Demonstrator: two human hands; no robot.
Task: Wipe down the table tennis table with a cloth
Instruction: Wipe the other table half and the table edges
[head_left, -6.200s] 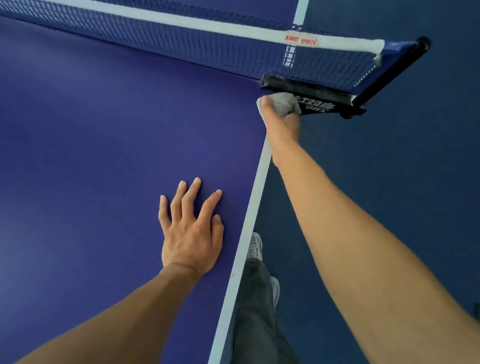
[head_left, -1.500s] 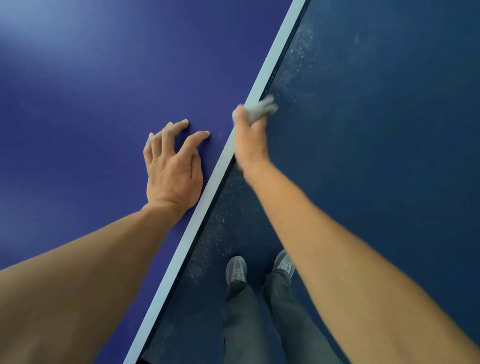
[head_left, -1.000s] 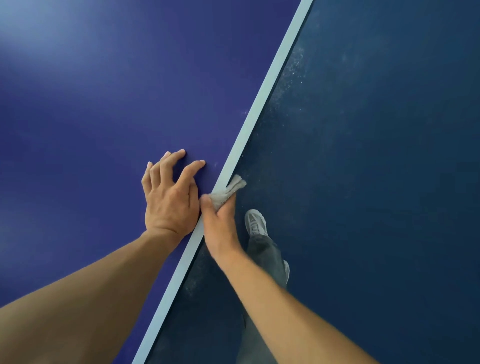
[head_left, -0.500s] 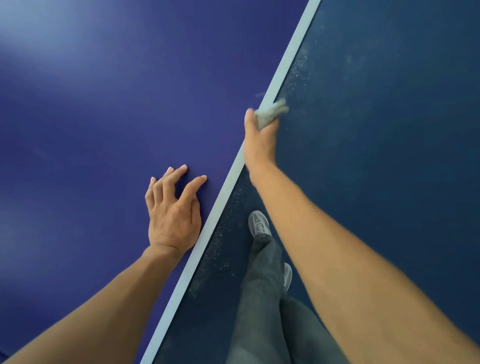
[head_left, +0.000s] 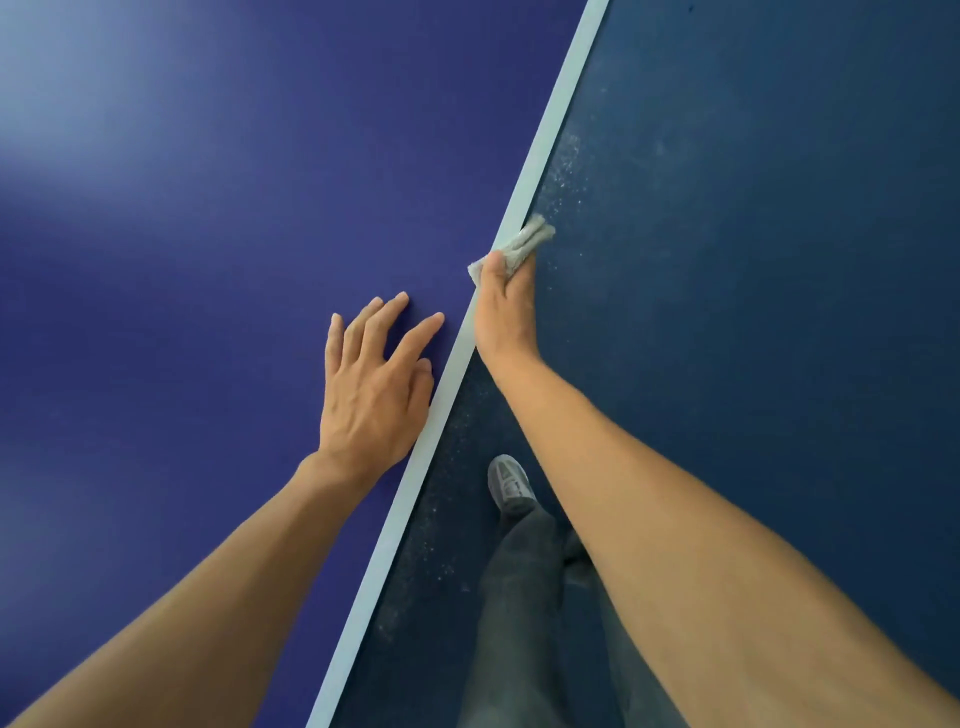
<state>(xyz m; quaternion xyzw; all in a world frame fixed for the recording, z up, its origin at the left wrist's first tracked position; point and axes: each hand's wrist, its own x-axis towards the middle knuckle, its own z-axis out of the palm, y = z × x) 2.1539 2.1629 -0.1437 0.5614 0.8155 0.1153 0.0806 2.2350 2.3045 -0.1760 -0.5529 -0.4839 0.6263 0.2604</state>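
Observation:
The table tennis table (head_left: 182, 234) is dark blue and fills the left of the view, with a white side line (head_left: 550, 140) running along its right edge. My right hand (head_left: 504, 312) grips a bunched grey cloth (head_left: 522, 244) and holds it against that edge, thumb on top of the line and fingers hidden over the side. My left hand (head_left: 371, 395) lies flat on the tabletop just left of the line, fingers spread, holding nothing.
To the right of the edge lies a dark blue floor (head_left: 753, 260) with pale dust specks close to the table. My legs in grey trousers (head_left: 524, 597) and a grey shoe (head_left: 509, 483) stand beside the table edge.
My right hand with the cloth has slid back along the table edge toward me from its farther position half a second ago. My left hand stays flat on the tabletop.

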